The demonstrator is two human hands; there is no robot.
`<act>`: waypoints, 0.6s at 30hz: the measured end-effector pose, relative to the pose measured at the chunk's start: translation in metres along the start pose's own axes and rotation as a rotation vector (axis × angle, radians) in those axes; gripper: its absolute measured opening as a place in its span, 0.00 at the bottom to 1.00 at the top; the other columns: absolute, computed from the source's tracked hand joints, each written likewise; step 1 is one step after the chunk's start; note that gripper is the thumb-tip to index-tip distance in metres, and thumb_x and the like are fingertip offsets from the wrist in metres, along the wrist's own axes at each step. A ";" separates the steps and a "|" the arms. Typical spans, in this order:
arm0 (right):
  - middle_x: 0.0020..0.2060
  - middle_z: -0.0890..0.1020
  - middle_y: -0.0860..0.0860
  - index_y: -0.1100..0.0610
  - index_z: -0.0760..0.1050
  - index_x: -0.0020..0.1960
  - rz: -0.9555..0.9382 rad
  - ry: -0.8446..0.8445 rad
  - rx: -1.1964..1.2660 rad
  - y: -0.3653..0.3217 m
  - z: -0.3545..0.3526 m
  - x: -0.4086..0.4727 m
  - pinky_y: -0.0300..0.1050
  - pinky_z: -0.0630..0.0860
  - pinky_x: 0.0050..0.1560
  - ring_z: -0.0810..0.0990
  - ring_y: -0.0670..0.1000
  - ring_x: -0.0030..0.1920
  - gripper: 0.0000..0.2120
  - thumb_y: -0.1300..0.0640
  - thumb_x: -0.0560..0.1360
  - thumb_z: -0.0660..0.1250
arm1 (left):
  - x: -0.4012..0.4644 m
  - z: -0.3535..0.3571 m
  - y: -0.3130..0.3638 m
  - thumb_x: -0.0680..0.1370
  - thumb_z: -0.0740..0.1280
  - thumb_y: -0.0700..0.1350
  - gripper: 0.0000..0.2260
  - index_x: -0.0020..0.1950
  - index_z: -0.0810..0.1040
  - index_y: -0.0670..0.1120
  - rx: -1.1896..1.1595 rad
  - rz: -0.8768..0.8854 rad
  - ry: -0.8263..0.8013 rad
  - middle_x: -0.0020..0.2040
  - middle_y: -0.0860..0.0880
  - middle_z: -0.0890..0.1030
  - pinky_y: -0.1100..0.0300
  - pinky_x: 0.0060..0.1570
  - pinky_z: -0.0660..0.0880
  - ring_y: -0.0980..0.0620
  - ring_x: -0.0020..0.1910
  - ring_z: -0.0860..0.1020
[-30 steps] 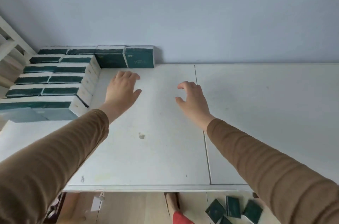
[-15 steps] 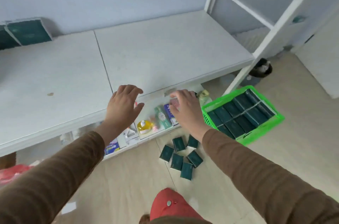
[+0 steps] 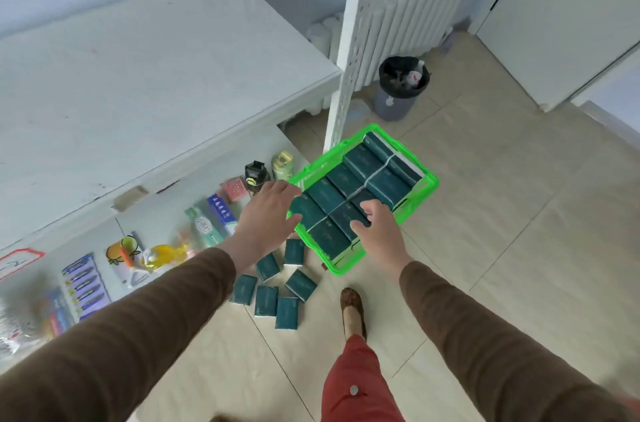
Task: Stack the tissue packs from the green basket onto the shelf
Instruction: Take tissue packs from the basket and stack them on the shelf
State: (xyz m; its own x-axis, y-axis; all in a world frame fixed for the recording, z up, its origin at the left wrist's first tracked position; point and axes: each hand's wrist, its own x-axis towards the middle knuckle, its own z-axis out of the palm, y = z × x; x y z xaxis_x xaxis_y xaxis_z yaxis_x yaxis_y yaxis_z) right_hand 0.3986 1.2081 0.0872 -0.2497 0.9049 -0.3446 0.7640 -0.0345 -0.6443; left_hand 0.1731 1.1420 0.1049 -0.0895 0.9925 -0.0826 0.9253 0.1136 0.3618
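A bright green basket stands on the tiled floor beside the shelf post, packed with several dark green tissue packs in two rows. My left hand hovers over the basket's near left corner, fingers spread and holding nothing. Over the near packs, my right hand has its fingers loosely bent and grips nothing. Several more tissue packs lie loose on the floor in front of the basket. The white shelf top fills the upper left.
A lower shelf holds toothpaste, bottles and packaged goods. A white upright post rises just behind the basket. A dark bin and a radiator stand beyond. My foot is on the floor near the loose packs.
My view swung from the shelf top and its stacked packs down to the floor. Both empty hands came off the shelf and dropped to just above the green basket.
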 end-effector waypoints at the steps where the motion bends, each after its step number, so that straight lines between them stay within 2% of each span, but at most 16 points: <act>1: 0.63 0.74 0.52 0.56 0.69 0.69 0.074 -0.035 0.067 0.017 -0.008 0.018 0.46 0.72 0.62 0.74 0.52 0.63 0.22 0.55 0.76 0.66 | 0.023 0.015 0.013 0.78 0.67 0.51 0.20 0.69 0.72 0.50 -0.012 -0.010 -0.034 0.65 0.50 0.73 0.50 0.63 0.71 0.48 0.65 0.69; 6: 0.70 0.71 0.57 0.59 0.63 0.74 0.434 -0.120 0.406 0.089 -0.031 0.110 0.44 0.68 0.62 0.72 0.55 0.68 0.27 0.58 0.78 0.66 | 0.145 0.094 0.050 0.77 0.67 0.48 0.23 0.71 0.69 0.48 -0.038 -0.074 -0.209 0.68 0.48 0.71 0.50 0.66 0.67 0.45 0.67 0.68; 9: 0.67 0.70 0.55 0.59 0.60 0.77 0.632 -0.133 0.585 0.115 -0.029 0.161 0.45 0.67 0.62 0.72 0.55 0.66 0.30 0.57 0.78 0.66 | 0.213 0.132 0.059 0.76 0.66 0.46 0.26 0.74 0.66 0.46 -0.005 -0.102 -0.257 0.70 0.46 0.70 0.50 0.67 0.66 0.43 0.68 0.68; 11: 0.61 0.73 0.55 0.58 0.61 0.76 0.779 -0.147 0.674 0.132 -0.019 0.192 0.49 0.71 0.61 0.75 0.55 0.59 0.31 0.54 0.77 0.68 | 0.254 0.155 0.061 0.76 0.67 0.45 0.27 0.75 0.65 0.46 0.003 -0.128 -0.283 0.71 0.46 0.68 0.48 0.67 0.67 0.43 0.69 0.67; 12: 0.52 0.75 0.55 0.58 0.63 0.74 0.848 -0.147 0.732 0.139 -0.015 0.204 0.49 0.75 0.55 0.76 0.54 0.50 0.30 0.54 0.76 0.68 | 0.272 0.165 0.062 0.77 0.67 0.45 0.28 0.75 0.64 0.45 0.018 -0.134 -0.302 0.72 0.46 0.68 0.48 0.67 0.67 0.43 0.69 0.66; 13: 0.42 0.73 0.53 0.59 0.66 0.72 0.897 -0.141 0.774 0.146 -0.011 0.216 0.48 0.76 0.49 0.74 0.52 0.41 0.27 0.55 0.76 0.69 | 0.290 0.175 0.063 0.77 0.66 0.44 0.28 0.76 0.63 0.45 0.046 -0.134 -0.322 0.72 0.46 0.67 0.48 0.66 0.66 0.43 0.70 0.66; 14: 0.37 0.69 0.52 0.61 0.68 0.70 0.939 -0.131 0.804 0.151 -0.009 0.225 0.48 0.77 0.48 0.70 0.50 0.38 0.24 0.56 0.77 0.69 | 0.306 0.187 0.063 0.77 0.66 0.43 0.28 0.76 0.62 0.45 0.078 -0.129 -0.342 0.72 0.45 0.66 0.48 0.66 0.67 0.43 0.70 0.65; 15: 0.37 0.70 0.51 0.61 0.69 0.67 0.981 -0.121 0.826 0.156 -0.007 0.234 0.51 0.78 0.55 0.72 0.50 0.40 0.22 0.56 0.77 0.69 | 0.320 0.198 0.062 0.77 0.66 0.42 0.28 0.76 0.62 0.44 0.111 -0.118 -0.352 0.72 0.45 0.66 0.48 0.66 0.68 0.43 0.70 0.65; 16: 0.42 0.73 0.50 0.62 0.69 0.66 1.012 -0.109 0.842 0.161 -0.003 0.242 0.53 0.75 0.63 0.76 0.51 0.47 0.20 0.57 0.77 0.69 | 0.334 0.208 0.062 0.76 0.65 0.40 0.27 0.75 0.63 0.44 0.152 -0.099 -0.355 0.72 0.45 0.66 0.48 0.65 0.69 0.43 0.69 0.66; 17: 0.48 0.76 0.50 0.61 0.69 0.64 1.031 -0.093 0.854 0.165 0.001 0.250 0.54 0.73 0.67 0.78 0.53 0.52 0.19 0.57 0.77 0.69 | 0.345 0.218 0.061 0.76 0.65 0.38 0.27 0.74 0.63 0.44 0.207 -0.063 -0.353 0.72 0.45 0.66 0.47 0.65 0.69 0.43 0.69 0.66; 18: 0.48 0.76 0.49 0.61 0.69 0.64 1.041 -0.080 0.875 0.168 0.005 0.257 0.52 0.74 0.64 0.79 0.52 0.50 0.19 0.57 0.77 0.70 | 0.356 0.226 0.061 0.75 0.65 0.36 0.28 0.74 0.63 0.43 0.271 -0.006 -0.347 0.73 0.44 0.66 0.48 0.65 0.69 0.43 0.69 0.66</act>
State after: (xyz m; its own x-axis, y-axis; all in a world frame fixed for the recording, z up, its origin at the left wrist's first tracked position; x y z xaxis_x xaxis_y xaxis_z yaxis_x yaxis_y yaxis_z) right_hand 0.4594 1.4331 -0.1131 0.1492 0.2687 -0.9516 0.0021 -0.9625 -0.2714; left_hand 0.2811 1.4922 -0.1125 -0.0091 0.9129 -0.4080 0.9925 0.0581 0.1079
